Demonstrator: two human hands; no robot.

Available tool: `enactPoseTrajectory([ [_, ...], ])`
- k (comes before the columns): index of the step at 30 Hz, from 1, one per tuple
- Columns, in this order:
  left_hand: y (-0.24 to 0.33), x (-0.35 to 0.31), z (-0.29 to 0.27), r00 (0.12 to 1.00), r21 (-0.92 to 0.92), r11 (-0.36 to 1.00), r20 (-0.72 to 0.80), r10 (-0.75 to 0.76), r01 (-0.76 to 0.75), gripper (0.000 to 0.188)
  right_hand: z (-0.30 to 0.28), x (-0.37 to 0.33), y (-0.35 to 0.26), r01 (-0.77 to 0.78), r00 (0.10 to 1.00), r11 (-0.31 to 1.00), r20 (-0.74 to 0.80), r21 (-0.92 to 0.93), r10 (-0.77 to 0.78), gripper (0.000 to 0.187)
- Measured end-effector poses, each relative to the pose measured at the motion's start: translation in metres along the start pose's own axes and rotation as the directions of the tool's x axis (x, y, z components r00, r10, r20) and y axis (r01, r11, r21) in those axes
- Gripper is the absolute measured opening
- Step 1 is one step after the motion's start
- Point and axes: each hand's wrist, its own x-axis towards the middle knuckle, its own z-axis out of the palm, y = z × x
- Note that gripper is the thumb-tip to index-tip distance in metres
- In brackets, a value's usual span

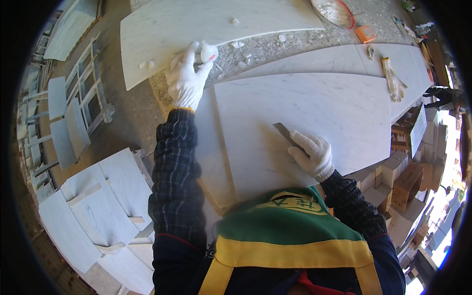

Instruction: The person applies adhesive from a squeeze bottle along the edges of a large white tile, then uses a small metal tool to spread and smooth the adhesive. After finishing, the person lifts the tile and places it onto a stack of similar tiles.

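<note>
My left hand (186, 81), in a white knitted glove, reaches to the far edge of the slab. Its thumb and fingers close round a small white plastic bottle (209, 52) with a red mark. In my right hand (313, 155), gloved the same way, is a flat, dark-bladed scraper (285, 132); its handle is hidden in the fist. The blade is held low over a large white marble slab (305, 103) with grey veins, and I cannot tell whether it touches. This slab overlaps other pale slabs on the bench.
Another marble slab (167, 29) lies at the far left, with small translucent bits (241, 64) scattered nearby. At the far right are a red-rimmed basin (339, 12) of white material, an orange box (365, 34) and a loose glove (392, 81). Stacked slabs (103, 196) stand lower left.
</note>
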Motion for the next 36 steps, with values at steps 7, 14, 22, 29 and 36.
enactPoseTrajectory([
  [7,0.004,-0.002,-0.018,0.999,0.044,0.999,0.040,-0.032,0.030,0.067,-0.002,0.000,-0.002,-0.015,1.000,1.000,0.009,0.013,0.014,0.043],
  [14,0.000,-0.038,-0.058,0.985,-0.205,0.976,0.168,-0.036,0.071,0.072,-0.001,0.002,-0.003,-0.021,1.000,1.000,-0.007,0.022,0.021,0.043],
  [22,0.018,-0.078,-0.059,0.916,-0.030,0.952,0.265,0.300,-0.304,0.107,0.001,0.001,-0.001,0.024,1.000,0.999,-0.009,-0.041,-0.024,0.044],
  [29,0.020,-0.058,-0.042,0.968,-0.106,0.970,0.106,0.229,-0.218,0.078,0.000,-0.001,-0.002,-0.009,1.000,0.999,-0.007,-0.035,0.009,0.044],
  [36,0.025,-0.082,-0.053,0.921,-0.015,0.944,0.216,0.325,-0.330,0.080,0.001,-0.002,0.000,-0.003,1.000,0.999,-0.001,-0.044,0.003,0.045],
])
